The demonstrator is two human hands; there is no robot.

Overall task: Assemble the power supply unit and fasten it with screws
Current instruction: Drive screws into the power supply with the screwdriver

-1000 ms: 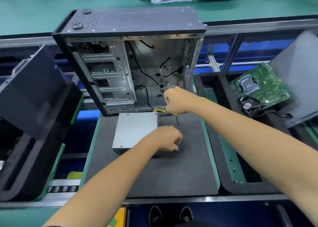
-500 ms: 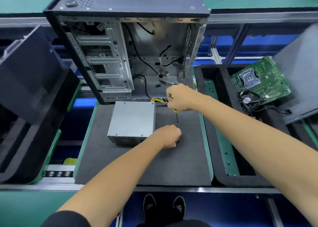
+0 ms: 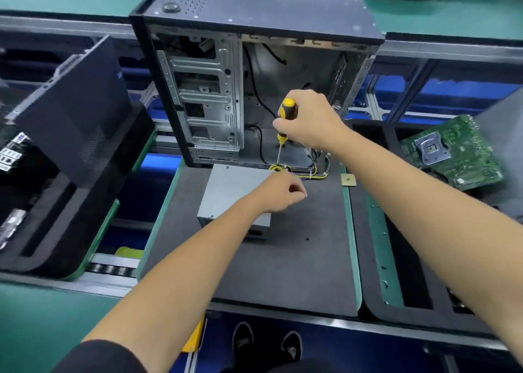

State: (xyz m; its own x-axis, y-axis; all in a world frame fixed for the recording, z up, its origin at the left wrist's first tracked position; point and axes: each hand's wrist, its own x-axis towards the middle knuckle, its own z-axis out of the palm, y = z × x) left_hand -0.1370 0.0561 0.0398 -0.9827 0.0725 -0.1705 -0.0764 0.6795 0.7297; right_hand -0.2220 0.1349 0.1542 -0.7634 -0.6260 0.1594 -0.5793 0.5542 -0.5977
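R hand (image 3: pixel 310 119) is wrapped round the yellow-black screwdriver (image 3: pixel 285 123), tip pointing down at the yellow wire bundle (image 3: pixel 278 168), while L hand (image 3: pixel 278 193) hovers w/ fingers curled over the PSU's right edge, pinching something too small to tell. PSU (image 3: pixel 232 191) lies flat on the grey foam mat (image 3: pixel 297 259), just in front of the open PC case (image 3: pixel 254 89), not inside it. Off to the right a green motherboard (image 3: pixel 452 151) sits tilted in a black tray (image 3: pixel 373 245).

Grey boxy power supply unit (image 3: pixel 232 191) flat on mat (wires toward open case (image 3: pixel 254 84))
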